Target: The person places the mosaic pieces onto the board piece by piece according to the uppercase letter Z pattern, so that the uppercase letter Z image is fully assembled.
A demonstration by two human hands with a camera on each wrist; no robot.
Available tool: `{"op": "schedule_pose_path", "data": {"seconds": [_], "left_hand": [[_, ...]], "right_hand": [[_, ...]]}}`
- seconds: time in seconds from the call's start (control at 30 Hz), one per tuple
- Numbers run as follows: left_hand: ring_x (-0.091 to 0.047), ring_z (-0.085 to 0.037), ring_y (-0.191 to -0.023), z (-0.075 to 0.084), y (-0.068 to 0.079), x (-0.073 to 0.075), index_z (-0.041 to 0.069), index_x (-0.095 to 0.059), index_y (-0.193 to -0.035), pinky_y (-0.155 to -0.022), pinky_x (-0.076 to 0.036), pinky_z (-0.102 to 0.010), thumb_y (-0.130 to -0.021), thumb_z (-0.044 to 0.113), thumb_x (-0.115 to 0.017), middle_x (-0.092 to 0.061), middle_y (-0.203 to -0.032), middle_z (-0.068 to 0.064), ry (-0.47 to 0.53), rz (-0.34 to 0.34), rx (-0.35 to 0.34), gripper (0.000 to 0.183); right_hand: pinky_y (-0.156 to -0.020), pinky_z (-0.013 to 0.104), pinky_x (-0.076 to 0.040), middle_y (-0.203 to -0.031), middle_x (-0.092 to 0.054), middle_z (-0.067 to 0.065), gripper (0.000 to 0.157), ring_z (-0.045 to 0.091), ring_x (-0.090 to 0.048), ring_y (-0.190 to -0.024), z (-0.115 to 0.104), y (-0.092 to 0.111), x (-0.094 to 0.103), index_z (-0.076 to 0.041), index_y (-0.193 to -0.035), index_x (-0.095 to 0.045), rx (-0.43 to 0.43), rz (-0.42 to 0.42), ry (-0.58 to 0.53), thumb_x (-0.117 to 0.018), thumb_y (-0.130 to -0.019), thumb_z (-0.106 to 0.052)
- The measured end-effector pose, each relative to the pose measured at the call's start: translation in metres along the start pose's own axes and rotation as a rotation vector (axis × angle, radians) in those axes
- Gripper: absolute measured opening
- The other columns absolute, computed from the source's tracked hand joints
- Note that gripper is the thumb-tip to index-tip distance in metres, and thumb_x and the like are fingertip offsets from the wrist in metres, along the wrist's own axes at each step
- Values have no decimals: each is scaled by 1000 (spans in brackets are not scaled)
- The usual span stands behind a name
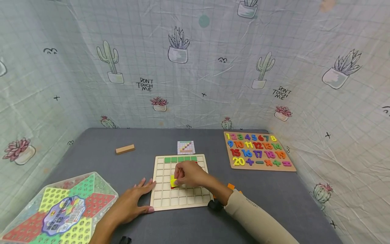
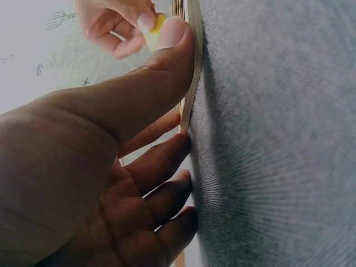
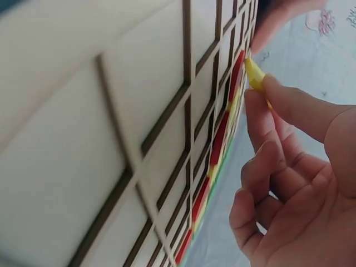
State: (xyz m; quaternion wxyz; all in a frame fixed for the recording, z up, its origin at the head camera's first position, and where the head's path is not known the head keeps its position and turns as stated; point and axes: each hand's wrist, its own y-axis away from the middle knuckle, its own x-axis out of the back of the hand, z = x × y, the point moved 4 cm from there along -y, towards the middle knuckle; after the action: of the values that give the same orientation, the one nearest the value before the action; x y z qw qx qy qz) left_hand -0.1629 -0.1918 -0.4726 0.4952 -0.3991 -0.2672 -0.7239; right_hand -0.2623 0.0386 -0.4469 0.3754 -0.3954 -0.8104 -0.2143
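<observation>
A wooden grid board [image 1: 182,202] lies on the dark table in front of me. Along its left edge rests my left hand [image 1: 134,201], thumb and fingers spread, fingertips against the rim. Over the middle of the board, my right hand [image 1: 191,174] pinches a small yellow tile [image 3: 255,74] between thumb and index finger. Green tiles [image 1: 181,159] fill part of the top row. In the right wrist view, red tiles [image 3: 220,136] and yellow ones run in a line across the grid; from the head, my right hand hides most of that line.
Behind the board lies a small pattern card [image 1: 186,147], with a wooden block [image 1: 125,149] to its left. A number puzzle [image 1: 262,168] sits at the back right. A colourful star-patterned box [image 1: 64,213] occupies the front left. Orange pieces [image 1: 231,186] show beside my right forearm.
</observation>
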Motion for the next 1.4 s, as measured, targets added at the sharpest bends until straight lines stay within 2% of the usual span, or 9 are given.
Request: {"op": "schedule_pose_path", "data": {"seconds": [0.17, 0.57, 0.7, 0.97, 1.4], "left_hand": [[-44, -60, -146, 0, 1, -1, 15, -56, -157, -112, -42, -74, -81, 43, -89, -50, -164, -12, 2, 0, -5, 87], [-46, -60, -145, 0, 0, 0, 16, -57, -156, -112, -42, -74, -82, 44, -88, -51, -163, -13, -4, 13, -9, 85], [-46, -62, -144, -1, 0, -1, 15, -57, -156, -111, -42, -75, -83, 44, -87, -50, -163, -14, -2, 12, -10, 84], [-46, -60, -145, -1, 1, -1, 15, -56, -156, -111, -42, -74, -84, 44, -87, -50, -164, -13, -5, 8, -10, 84], [-43, -58, -148, -2, -1, -2, 17, -56, -156, -113, -39, -76, -82, 45, -89, -50, -164, -12, -6, -12, 24, 86]], "right_hand": [[-62, 20, -46, -67, -65, -10, 23, 4, -58, -64, -4, -10, -10, -20, -80, -70, -38, -12, 45, -92, -85, -17], [-56, 20, -43, -68, -63, -9, 24, 4, -55, -62, -12, -24, -24, -26, -77, -69, -26, -34, 147, -91, -86, -21], [-56, 21, -43, -69, -63, -9, 23, 5, -55, -62, -13, -24, -25, -26, -78, -69, -29, -51, 138, -90, -87, -22], [-60, 21, -48, -73, -67, -9, 15, 6, -60, -66, -9, -15, -17, -26, -86, -72, 6, -90, 38, -86, -92, -27], [-66, 23, -49, -83, -70, -9, 10, 8, -61, -74, 14, 10, 10, -27, -96, -73, 38, -55, -24, -83, -95, -29]]}}
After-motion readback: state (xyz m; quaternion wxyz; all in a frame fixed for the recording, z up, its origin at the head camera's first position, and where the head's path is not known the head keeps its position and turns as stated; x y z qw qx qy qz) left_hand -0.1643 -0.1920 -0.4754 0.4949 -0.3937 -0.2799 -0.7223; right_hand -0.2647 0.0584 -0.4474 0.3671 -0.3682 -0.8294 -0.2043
